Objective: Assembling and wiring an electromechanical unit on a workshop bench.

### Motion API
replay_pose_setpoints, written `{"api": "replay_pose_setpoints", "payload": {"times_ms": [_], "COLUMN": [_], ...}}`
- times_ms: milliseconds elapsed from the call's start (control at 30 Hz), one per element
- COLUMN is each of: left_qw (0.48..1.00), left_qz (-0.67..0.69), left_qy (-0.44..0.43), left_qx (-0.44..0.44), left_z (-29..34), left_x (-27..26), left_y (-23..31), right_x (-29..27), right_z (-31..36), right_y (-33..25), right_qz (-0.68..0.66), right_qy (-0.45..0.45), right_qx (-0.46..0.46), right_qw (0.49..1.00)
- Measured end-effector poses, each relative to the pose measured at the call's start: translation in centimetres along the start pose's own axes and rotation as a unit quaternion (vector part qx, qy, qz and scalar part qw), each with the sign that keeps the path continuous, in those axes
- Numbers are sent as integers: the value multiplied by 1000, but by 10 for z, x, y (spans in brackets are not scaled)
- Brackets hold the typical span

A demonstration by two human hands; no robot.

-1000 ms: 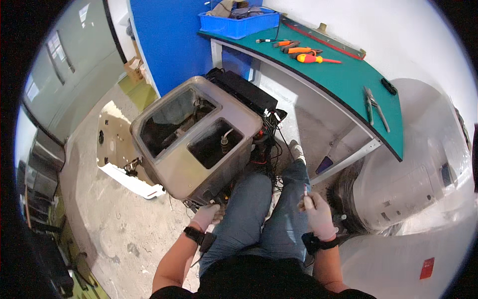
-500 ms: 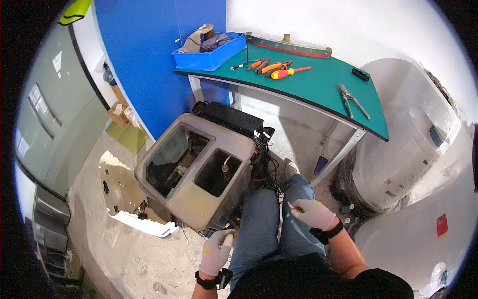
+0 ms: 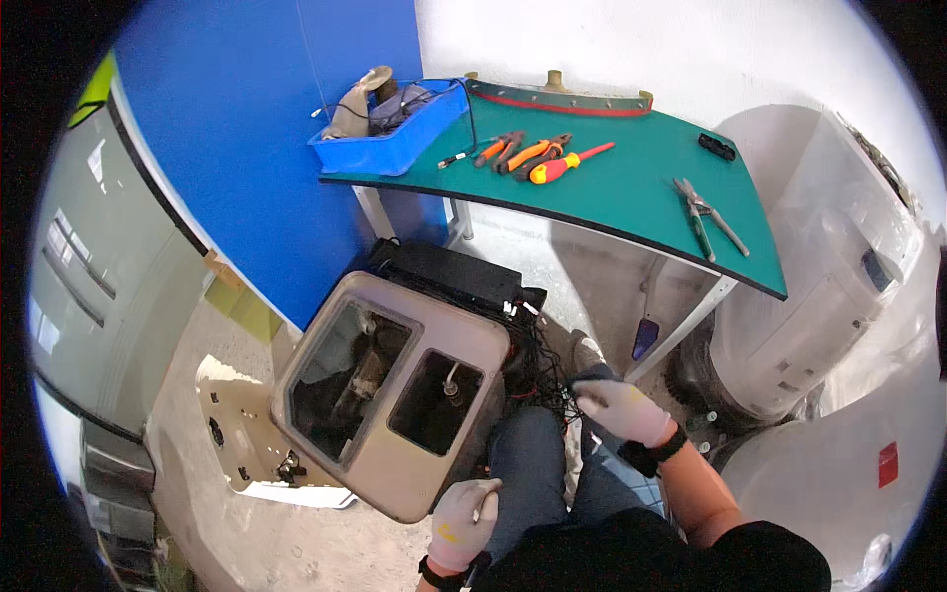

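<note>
Both my hands wear pale work gloves. My right hand (image 3: 623, 409) is above my right knee, beside a tangle of black cables (image 3: 541, 370). Its thumb and fingers are pressed together; whether something thin is between them I cannot make out. My left hand (image 3: 464, 523) is by my left thigh, near the front corner of a worn beige-grey machine housing (image 3: 434, 459). Its fingers are curled in and nothing shows in them. The housing has two rectangular openings in its top. A black box-like part (image 3: 449, 271) runs along its far side, with the cables at its right end.
A green table (image 3: 631, 197) carries a blue bin (image 3: 390, 143) of parts, orange-handled pliers (image 3: 538, 153), a screwdriver (image 3: 572, 165), snips (image 3: 710, 217) and a curved strip (image 3: 557, 99). At left on the floor lies a cream panel (image 3: 242, 429). Plastic-wrapped machines (image 3: 779, 316) stand right.
My view has shifted, and the housing appears nearer. My left hand has come in toward my thigh, its fingers more curled. My right hand is now closer to the cables.
</note>
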State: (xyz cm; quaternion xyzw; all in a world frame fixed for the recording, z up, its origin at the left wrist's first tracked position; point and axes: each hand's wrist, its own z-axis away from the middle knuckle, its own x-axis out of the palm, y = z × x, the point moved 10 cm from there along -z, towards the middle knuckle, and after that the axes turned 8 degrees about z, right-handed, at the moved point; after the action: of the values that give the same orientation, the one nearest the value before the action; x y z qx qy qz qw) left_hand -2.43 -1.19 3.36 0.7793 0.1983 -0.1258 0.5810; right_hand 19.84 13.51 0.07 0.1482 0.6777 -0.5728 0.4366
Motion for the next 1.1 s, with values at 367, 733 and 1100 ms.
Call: {"api": "replay_pose_setpoints", "payload": {"times_ms": [367,733,1100], "left_qw": [997,934,984], "left_qz": [-73,290,167], "left_qy": [-21,-130,-58], "left_qx": [22,-164,-31], "left_z": [-29,-71,-284], "left_x": [10,-6,58], "left_y": [7,55,29], "right_x": [1,20,18], "right_z": [-135,-163,-170], "right_y": [37,37,51], "right_qz": [-28,-162,-141], "right_qy": [130,187,157], "right_qx": [-4,-12,17], "right_qw": [991,969,977]}}
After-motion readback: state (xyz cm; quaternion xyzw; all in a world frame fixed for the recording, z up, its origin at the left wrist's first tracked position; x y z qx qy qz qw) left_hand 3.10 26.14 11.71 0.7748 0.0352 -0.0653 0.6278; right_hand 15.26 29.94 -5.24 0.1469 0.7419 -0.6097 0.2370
